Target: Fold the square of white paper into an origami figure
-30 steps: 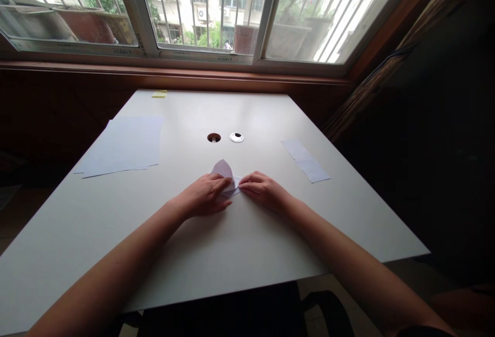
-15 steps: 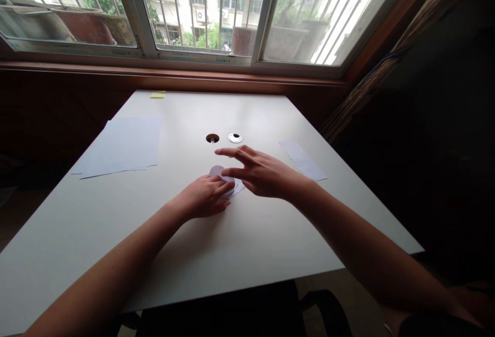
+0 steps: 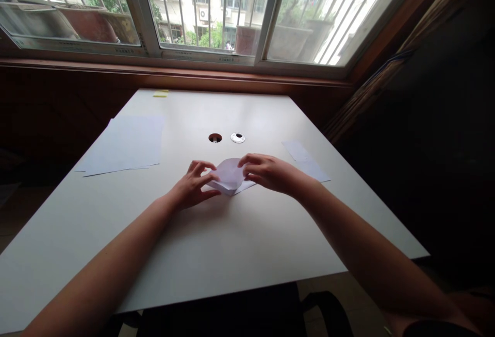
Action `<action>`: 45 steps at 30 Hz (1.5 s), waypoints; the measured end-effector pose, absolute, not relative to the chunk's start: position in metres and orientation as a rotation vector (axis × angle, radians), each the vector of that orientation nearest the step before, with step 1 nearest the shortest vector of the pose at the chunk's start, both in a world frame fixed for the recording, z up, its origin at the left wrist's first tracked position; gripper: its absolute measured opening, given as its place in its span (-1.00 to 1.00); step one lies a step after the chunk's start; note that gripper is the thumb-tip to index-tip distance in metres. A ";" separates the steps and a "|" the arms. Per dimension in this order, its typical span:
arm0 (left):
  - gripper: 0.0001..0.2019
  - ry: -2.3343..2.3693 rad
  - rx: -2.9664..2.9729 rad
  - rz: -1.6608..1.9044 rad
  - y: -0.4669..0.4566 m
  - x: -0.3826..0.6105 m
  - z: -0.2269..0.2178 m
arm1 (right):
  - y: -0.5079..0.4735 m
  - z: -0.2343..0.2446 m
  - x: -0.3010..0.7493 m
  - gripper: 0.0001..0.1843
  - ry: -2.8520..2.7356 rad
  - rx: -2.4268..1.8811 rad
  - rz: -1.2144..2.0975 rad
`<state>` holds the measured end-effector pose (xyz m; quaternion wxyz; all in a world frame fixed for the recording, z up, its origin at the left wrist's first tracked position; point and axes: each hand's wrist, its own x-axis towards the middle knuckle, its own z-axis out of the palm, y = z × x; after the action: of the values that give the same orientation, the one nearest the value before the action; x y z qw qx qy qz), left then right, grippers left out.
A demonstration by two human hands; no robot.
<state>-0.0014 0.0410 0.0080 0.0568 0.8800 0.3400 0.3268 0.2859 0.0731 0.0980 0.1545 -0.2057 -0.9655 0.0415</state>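
Note:
A folded piece of white paper stands partly opened near the middle of the table, with a rounded upper edge and a pocket-like fold in front. My left hand has its curled fingers at the paper's left edge, the thumb lower down by the front fold. At the right edge, my right hand grips the paper between bent fingers and thumb. A flat white corner of paper shows under the fold toward the right hand.
White sheets lie at the table's left, smaller paper pieces at the right. Yellow slips sit near the far edge. Behind the paper are a round cable hole and its metal cover. A chair stands at the near edge.
The paper has been raised and spread into a pocket shape. My left hand has moved left off its top, and my right hand has lowered from above onto its right edge.

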 end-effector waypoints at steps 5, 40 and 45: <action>-0.88 0.874 2.451 1.039 0.056 -0.010 -0.009 | 0.075 0.094 0.295 -0.87 -2.691 -0.640 0.201; -0.83 0.911 2.385 1.011 0.056 -0.013 0.001 | 0.082 0.135 0.295 -0.81 -2.924 -0.971 -0.226; -0.82 0.901 2.366 1.033 0.057 -0.014 -0.002 | 0.086 0.134 0.302 -0.94 -2.910 -0.894 -0.012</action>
<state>-0.0140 0.0571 -0.0019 0.2020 0.8474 0.3228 0.3699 0.3022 0.0859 0.1343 0.0485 -0.2932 -0.9548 -0.0039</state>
